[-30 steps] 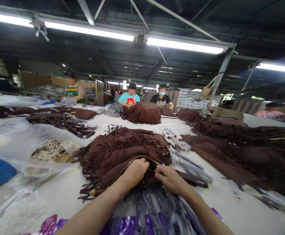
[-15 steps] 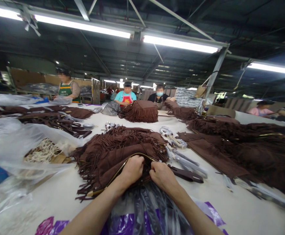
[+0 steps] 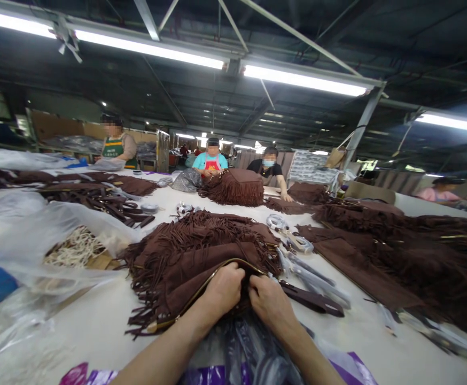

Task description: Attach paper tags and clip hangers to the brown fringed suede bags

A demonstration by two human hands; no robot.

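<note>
Left hand (image 3: 224,289): curled tight, its fingers pinching the gold zipper edge of the brown fringed bag (image 3: 193,256). It grips there so the mouth of the bag does not slide away.

Right hand (image 3: 269,300): right beside the left one, almost touching it. Its fingers are bent and pressed down on the same edge, so both hands pull at one spot.

Brown fringed bag: lies flat on the white desk (image 3: 97,315), just in front of the person, its strings spread out away from them. Lying flat keeps it from flopping.

Plastic wrap (image 3: 249,353): shiny and crinkled, under the wrists, close to the bag's open end.

Brown strap (image 3: 313,300): rests on the desk, just right of the hands, near enough to grab.

Clear bag (image 3: 57,240): to the left, with pale cords inside so they stay together.

Other bags (image 3: 418,246): piled in a long heap on the right.

Fringed bag far off (image 3: 235,188): stands upright near three people working at the far end.
</note>
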